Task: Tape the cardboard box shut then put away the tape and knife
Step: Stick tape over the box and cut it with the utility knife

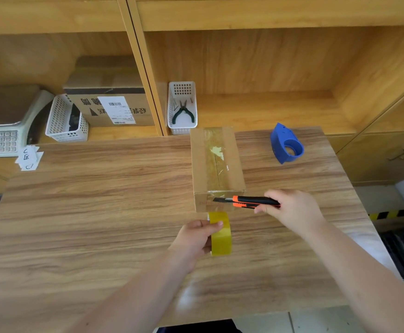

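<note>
At the counter's middle, we grip tape and knife beside the box.

Our left hand (196, 239) clasps the yellow tape roll (221, 234) just below the cardboard box (216, 164); our right hand (292, 207) grips the orange-black knife (249, 201), blade out against the box's near face. Glossy clear tape runs along its closed top on the wood-grain counter (100, 200).

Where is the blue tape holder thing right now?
The blue tape dispenser sits on the wooden table toward its far right corner, to the right of the cardboard box and beyond the right hand.
</note>
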Available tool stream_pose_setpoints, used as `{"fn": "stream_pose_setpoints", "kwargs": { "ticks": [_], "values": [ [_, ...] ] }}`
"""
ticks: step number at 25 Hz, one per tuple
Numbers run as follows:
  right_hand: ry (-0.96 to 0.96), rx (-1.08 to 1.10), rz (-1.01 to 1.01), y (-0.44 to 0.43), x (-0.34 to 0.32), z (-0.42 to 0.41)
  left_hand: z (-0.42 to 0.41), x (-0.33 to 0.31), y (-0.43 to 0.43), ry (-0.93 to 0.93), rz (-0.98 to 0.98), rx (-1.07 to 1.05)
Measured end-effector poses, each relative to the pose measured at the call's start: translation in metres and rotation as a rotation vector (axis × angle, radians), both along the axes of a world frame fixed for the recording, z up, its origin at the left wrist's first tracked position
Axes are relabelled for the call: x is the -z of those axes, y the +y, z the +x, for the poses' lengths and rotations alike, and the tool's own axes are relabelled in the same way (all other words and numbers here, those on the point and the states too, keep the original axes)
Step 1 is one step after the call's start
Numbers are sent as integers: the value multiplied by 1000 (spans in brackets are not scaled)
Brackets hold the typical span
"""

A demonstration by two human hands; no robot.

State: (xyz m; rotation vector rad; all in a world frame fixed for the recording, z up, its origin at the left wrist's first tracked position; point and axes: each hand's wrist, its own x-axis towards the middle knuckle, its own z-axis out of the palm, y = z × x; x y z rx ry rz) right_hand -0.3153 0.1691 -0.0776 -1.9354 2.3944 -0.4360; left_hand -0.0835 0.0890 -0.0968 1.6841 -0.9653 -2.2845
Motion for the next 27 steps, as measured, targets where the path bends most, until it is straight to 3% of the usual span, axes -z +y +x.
{"fn": "stream_pose_setpoints", "kwargs": {
  "ticks": [11, 20, 27],
  "values": [
    [153, -199, -52, -24, 14, 4, 3, 4, 7, -19, -2, -21],
    [240, -241, 37, -23, 10, 11, 2, 6, 13, -49, -12, -46],
    [177, -154, 109, 0, 14, -8, 1, 12, 16, -58, 13, -39]
  ]
}}
